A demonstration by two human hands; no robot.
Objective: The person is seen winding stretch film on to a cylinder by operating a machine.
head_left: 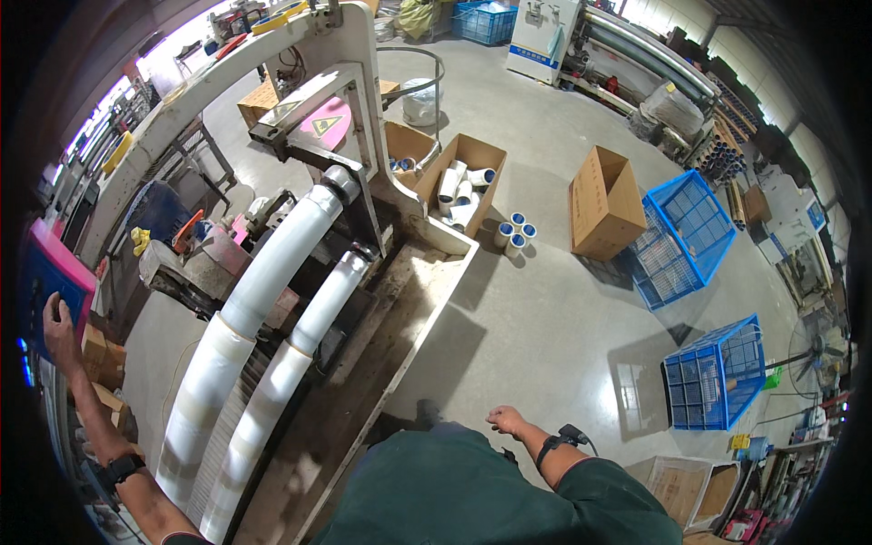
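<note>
My left hand (62, 334) is raised at the far left, against the dark blue face of a pink-rimmed panel (80, 265). Its fingers point up and nothing shows in its grasp. My right hand (505, 420) hangs over the floor beside my body, fingers loosely curled with nothing seen in them. Between my arms and the machine's frame (370, 100) run two rollers: a thick one (277, 259) wrapped in white film and a thinner one (329, 300), also white. A long open trough (413, 313) lies along their right side.
A cardboard box (486, 156) holds white rolls, and several more rolls (516, 234) stand on the floor. Further right are a tall carton (604, 204), a blue crate (699, 245) and another blue crate (715, 374). A wooden box (681, 486) sits at lower right.
</note>
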